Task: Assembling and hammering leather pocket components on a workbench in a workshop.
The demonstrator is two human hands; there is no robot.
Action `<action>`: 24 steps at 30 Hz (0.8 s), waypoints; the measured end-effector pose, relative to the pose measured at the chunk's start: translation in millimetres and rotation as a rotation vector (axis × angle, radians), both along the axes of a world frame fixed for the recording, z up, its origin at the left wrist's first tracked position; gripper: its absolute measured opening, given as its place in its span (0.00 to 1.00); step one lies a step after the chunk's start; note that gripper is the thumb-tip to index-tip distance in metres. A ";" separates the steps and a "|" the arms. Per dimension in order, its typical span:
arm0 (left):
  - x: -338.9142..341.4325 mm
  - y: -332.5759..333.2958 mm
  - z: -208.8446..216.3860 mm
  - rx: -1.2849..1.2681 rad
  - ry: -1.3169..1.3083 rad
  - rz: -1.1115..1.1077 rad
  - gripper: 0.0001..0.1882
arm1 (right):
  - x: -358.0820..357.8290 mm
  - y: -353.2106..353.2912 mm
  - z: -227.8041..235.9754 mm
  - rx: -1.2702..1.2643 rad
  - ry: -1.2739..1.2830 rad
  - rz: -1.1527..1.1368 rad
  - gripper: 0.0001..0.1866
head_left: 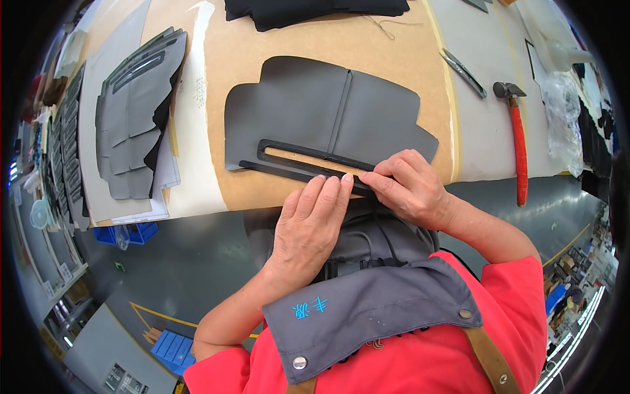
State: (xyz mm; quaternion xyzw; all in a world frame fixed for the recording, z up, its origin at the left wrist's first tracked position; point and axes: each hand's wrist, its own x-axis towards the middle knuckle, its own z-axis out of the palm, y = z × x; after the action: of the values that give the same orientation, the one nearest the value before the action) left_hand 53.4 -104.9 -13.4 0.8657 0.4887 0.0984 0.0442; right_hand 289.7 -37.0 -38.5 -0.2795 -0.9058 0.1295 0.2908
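Grey panel (289,105), one, flat, notched outline, with a vertical seam: centre of the frame, on a brown board (236,190). A long narrow slot with black edging runs across its lower part.

Black strip (279,171), one, along the panel's lower edge, centre of the frame, its right stretch under the fingers.

Left hand (308,226), bare, centre of the frame: back upward, fingers side by side, tips on the strip. The thumb's hold is hidden; cannot tell whether it closes from below.

Right hand (410,190), bare, right of centre: fingers bent, thumb and forefinger tips close together at the strip beside the left fingertips. Cannot tell whether they clamp it.

Stack of grey panels (134,131), upper left, some with slots.

Black pieces (315,10), top centre, piled; loose thread (394,33) beside them.

Snips (464,72), one pair, upper right.

Hammer (518,144), one, red handle, metal head uppermost, right of the snips.

Clear plastic (562,118), crumpled, far right.

Blue bin (141,233), left, below the table edge.
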 end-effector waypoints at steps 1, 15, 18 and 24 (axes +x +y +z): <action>-0.2 0.1 -0.2 0.000 -0.005 -0.001 0.30 | 0.2 0.0 0.3 0.008 -0.014 -0.004 0.22; -0.5 -0.1 2.7 -0.011 0.029 -0.002 0.31 | -0.6 -2.6 6.1 -0.219 0.089 -0.091 0.22; -1.3 -0.5 1.2 -0.020 0.017 0.003 0.31 | 1.4 -5.2 2.7 -0.163 0.055 -0.096 0.19; 1.2 -1.8 2.7 -0.037 -0.014 0.033 0.30 | 9.5 -4.1 -3.3 -0.102 0.027 -0.025 0.20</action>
State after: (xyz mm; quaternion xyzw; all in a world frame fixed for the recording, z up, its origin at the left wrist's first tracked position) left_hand 54.6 -106.8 -10.7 0.8558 0.5046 0.0959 0.0619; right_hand 299.1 -41.2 -41.7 -0.3036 -0.8905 0.1755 0.2898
